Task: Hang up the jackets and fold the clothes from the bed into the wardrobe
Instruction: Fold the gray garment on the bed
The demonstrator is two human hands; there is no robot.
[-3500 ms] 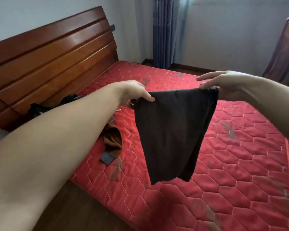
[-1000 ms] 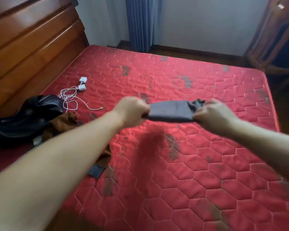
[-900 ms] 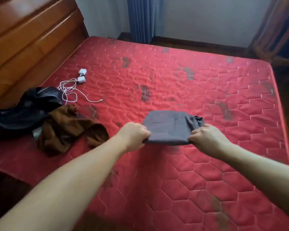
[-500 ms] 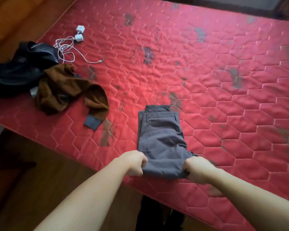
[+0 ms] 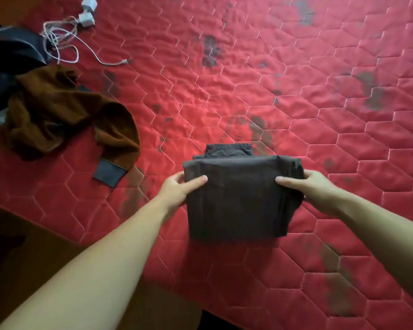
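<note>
One folded grey trousers (image 5: 236, 198) on my red mattress (image 5: 296, 96), 6 o'clock near the edge. My left hand (image 5: 177, 189) and right hand (image 5: 317, 189) each grip a side, thumbs on top. At 10 o'clock: one brown garment (image 5: 57, 115), one black jacket (image 5: 12, 53), two chargers (image 5: 87, 13).

Dim indoor light, soft, brightest on the mattress (image 5: 224, 110) centre with a mild sheen on the quilting. Corners fall off dark, strongest near left over the floor (image 5: 22, 246). Faint shadow under the folded trousers (image 5: 236, 198). Slight overall softness; wide-angle stretch on both forearms at the near edge.
</note>
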